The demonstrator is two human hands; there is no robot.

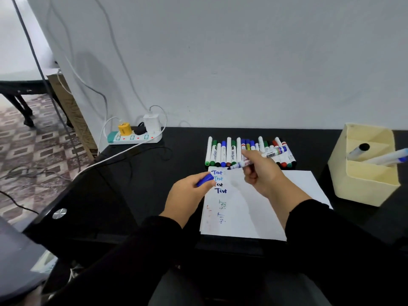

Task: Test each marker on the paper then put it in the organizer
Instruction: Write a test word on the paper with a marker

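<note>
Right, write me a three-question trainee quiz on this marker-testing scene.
1. True or false: the left hand holds a blue plastic cap.
2. Which hand holds the uncapped white-barrelled marker?
3. Where is the cream plastic organizer? A) right of the white paper sheet B) left of it C) on it

Key: 1 true; 2 the right hand; 3 A.

Both arms in black sleeves reach forward. Left hand (pixel 189 191) is curled, pinching a small blue plastic cap (pixel 205 180); right hand (pixel 259 171) grips an uncapped white marker (pixel 256 161), tip pointing left.
</note>
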